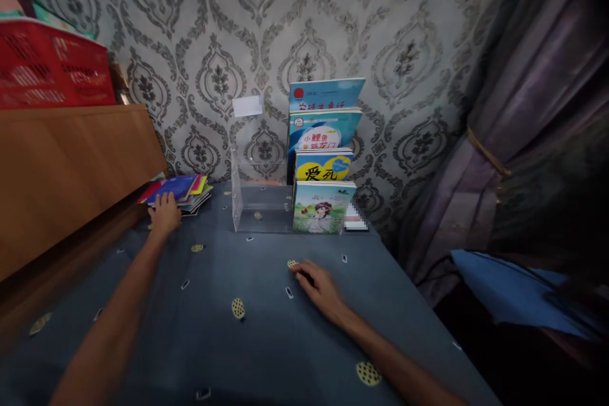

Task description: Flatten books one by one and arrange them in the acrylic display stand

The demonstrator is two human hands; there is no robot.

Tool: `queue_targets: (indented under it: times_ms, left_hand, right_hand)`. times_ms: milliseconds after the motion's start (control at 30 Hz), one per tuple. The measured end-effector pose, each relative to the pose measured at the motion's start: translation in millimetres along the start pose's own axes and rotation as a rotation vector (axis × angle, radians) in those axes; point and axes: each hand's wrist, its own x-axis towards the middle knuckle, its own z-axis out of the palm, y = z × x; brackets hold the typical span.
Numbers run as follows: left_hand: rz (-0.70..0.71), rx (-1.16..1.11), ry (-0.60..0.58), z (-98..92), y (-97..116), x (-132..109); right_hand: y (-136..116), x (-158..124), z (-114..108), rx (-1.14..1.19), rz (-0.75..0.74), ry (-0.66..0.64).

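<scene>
My left hand (166, 213) lies with spread fingers on a purple-blue book (178, 186) at the top of a small pile at the left back of the table. Below it, the edges of several other books (196, 202) stick out, some yellow and pink. My right hand (320, 287) rests over the tablecloth, its fingers curled in towards the thumb and nothing visible in them. Beyond it stands a clear acrylic book rack (263, 219). Its right side holds books in stepped rows, with a green girl-cover book (324, 208) in front and a yellow book (323, 167) behind.
A dark blue patterned tablecloth (214, 342) covers the table. To the left, a wooden cabinet (76, 171) carries a red basket (52, 66). A tied purple curtain (457, 190) hangs at the right, near a blue object (504, 292). Patterned wallpaper (214, 44) rises behind.
</scene>
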Motion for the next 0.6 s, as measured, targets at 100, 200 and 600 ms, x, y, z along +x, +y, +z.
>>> queue_targets:
  times_ms: [100,200,600]
  left_hand:
    - [0.012,0.033,-0.055,13.7,-16.4,23.9]
    - [0.048,0.061,-0.092,21.6,-26.4,39.3]
    - [0.313,0.205,-0.115,2.8,-41.3,25.9]
  right_hand:
    - [0.6,1.1,-2.2,0.028,0.032,-0.009]
    - [0.8,1.8,-4.9,0.037,0.077,-0.020]
    - [-3.5,2.9,-6.8,0.098,0.182,-0.026]
